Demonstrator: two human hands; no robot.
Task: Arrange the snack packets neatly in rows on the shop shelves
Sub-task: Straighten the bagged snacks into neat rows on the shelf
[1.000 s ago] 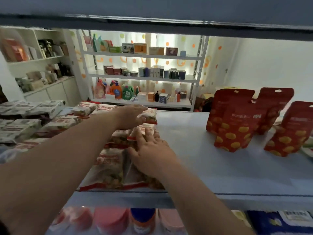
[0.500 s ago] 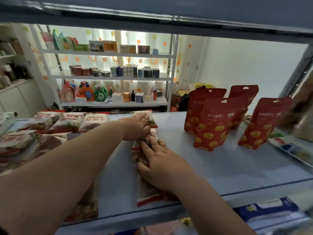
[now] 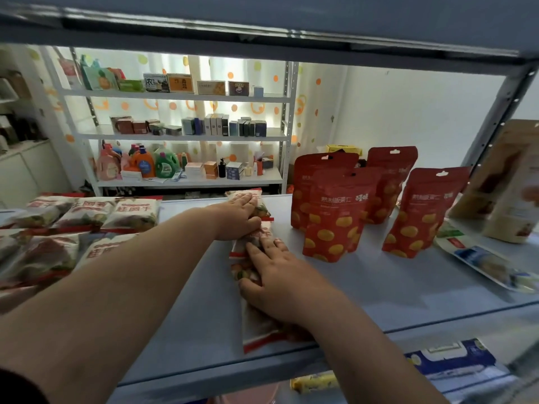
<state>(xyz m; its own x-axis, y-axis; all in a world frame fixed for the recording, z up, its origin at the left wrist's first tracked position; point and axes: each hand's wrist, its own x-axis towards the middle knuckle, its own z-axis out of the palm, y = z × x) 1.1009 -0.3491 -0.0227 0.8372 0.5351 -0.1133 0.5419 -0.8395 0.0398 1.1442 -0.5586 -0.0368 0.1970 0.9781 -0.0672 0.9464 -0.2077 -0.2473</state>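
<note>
A column of white-and-red snack packets runs front to back along the middle of the grey-blue shelf (image 3: 379, 290). My left hand (image 3: 236, 220) lies flat across the far packet (image 3: 259, 197) and onto the middle packet (image 3: 264, 234). My right hand (image 3: 280, 281) presses with straight fingers on the near packet (image 3: 256, 330), which reaches the shelf's front edge. More packets of the same kind (image 3: 131, 214) lie in rows at the left. Red stand-up pouches (image 3: 335, 220) stand to the right of my hands.
The shelf board above (image 3: 262, 18) hangs low over the work area, with a metal upright (image 3: 495, 112) at the right. A tall brown bag (image 3: 507, 182) and a flat blue-and-white packet (image 3: 490, 263) lie at the far right. Bare shelf lies either side of the column.
The column of packets under my hands has slid right, away from the rows at the left. Both hands stay pressed on it. My view has swung to the right.
</note>
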